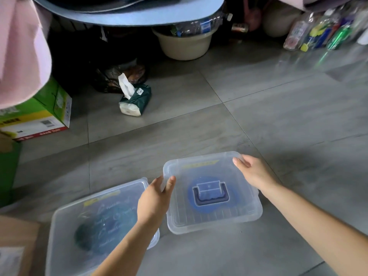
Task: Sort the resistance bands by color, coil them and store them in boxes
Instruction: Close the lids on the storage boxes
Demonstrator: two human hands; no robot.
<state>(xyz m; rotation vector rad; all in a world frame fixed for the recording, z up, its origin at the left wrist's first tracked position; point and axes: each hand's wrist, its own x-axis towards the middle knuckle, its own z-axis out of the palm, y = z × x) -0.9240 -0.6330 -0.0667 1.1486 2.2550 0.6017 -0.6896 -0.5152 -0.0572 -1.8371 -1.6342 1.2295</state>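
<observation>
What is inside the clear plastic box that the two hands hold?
Through the cloudy lid a coiled blue resistance band shows, lying beneath the lid's handle. The lid blurs it, so the number of bands cannot be told.

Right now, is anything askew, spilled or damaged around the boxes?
Nothing spilled or broken. The left hand and right hand grip the lid of the right box, set at an angle to the left box. A tissue pack lies on the floor, tissue sticking out.
</observation>
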